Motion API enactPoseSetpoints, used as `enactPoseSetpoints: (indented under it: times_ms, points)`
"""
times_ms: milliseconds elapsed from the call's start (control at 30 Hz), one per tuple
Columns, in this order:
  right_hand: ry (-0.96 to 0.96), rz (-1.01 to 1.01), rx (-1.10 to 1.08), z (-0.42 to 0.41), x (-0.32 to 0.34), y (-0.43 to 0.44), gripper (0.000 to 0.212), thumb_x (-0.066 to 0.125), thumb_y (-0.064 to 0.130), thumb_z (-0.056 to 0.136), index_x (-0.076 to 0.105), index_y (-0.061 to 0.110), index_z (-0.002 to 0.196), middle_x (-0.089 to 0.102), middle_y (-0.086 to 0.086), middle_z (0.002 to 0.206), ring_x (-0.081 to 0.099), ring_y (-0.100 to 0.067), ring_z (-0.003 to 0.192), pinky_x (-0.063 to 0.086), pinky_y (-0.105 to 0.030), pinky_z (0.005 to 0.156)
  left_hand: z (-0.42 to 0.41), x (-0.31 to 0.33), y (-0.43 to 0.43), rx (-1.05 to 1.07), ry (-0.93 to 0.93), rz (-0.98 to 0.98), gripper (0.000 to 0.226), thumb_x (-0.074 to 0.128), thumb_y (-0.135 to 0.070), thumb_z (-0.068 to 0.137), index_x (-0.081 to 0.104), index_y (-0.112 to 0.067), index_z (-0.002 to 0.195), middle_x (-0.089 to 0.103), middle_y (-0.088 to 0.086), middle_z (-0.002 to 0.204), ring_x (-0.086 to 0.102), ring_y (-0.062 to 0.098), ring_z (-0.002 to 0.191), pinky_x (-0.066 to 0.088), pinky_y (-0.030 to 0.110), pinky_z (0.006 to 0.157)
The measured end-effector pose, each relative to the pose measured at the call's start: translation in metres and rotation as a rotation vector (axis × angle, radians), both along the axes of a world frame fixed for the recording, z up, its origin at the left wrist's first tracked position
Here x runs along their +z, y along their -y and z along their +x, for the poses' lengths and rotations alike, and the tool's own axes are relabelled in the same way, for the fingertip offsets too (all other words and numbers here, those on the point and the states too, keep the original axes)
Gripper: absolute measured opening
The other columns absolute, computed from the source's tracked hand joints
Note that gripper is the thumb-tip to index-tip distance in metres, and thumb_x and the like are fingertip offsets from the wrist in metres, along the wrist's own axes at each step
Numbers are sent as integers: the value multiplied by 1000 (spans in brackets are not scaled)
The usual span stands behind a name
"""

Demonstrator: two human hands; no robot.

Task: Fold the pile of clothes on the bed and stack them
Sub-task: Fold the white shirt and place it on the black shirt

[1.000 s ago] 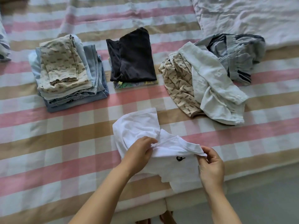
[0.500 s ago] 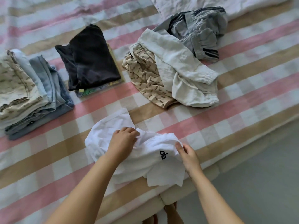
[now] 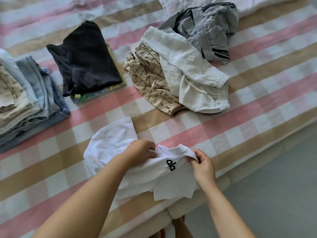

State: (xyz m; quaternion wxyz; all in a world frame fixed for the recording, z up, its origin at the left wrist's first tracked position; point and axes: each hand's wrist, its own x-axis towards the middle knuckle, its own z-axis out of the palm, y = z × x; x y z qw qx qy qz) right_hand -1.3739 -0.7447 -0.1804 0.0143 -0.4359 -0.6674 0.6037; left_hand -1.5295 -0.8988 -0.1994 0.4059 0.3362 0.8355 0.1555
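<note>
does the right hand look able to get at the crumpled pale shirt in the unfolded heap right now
Probably yes, once freed: the right hand is pinching the white logo t-shirt, but the crumpled pale shirt lies mostly uncovered, with only bare checked bedspread between them.

A single wide-angle camera rides on the person's head, looking forward and down across the bed (image 3: 223, 134) from its near edge. It is close enough that the left hand (image 3: 142, 150) and right hand (image 3: 204, 167) reach in from 6 o'clock. The view is tilted, with the floor (image 3: 274, 194) at 4 o'clock and white bedding (image 3: 274, 6) at 1 o'clock.
</note>
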Motion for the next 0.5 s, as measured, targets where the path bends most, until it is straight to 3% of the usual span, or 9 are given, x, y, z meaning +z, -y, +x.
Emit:
enactPoseSetpoints:
  times_ms: [67, 200, 367, 500]
  points:
    - [-49, 16, 9, -5, 14, 2, 29, 55, -10, 82, 64, 16, 73, 64, 2, 69, 54, -5, 64, 41, -16, 58, 0, 15, 12, 125, 50, 66, 20, 59, -25, 88, 48, -19, 72, 50, -6, 69, 46, 18, 71, 33, 27, 61]
    - [-161, 47, 89, -27, 57, 10, 40, 52, -15, 78, 65, 22, 73, 64, 9, 65, 54, 0, 61, 42, -14, 58, -1, 63, 49, 415, -43, 236, 22, 57, -21, 90, 50, -18, 69, 46, -9, 60, 42, 6, 60, 33, 18, 56]
    - [-302, -48, 292, -68, 111, 41, 27, 57, -5, 84, 68, 19, 76, 66, 9, 65, 57, -4, 63, 46, -14, 55, 20, 136, 105, 741, -130, 416, 35, 59, -9, 88, 45, -21, 59, 47, -13, 51, 41, 2, 52, 31, 14, 50]
    - [-400, -111, 476, -98, 135, 72, 22, 60, 2, 86, 69, 20, 78, 67, 9, 67, 59, -1, 62, 46, -13, 55, 50, 168, 142, 982, -139, 532, 23, 56, -30, 82, 53, -15, 65, 51, -5, 60, 42, 5, 57, 33, 23, 54]
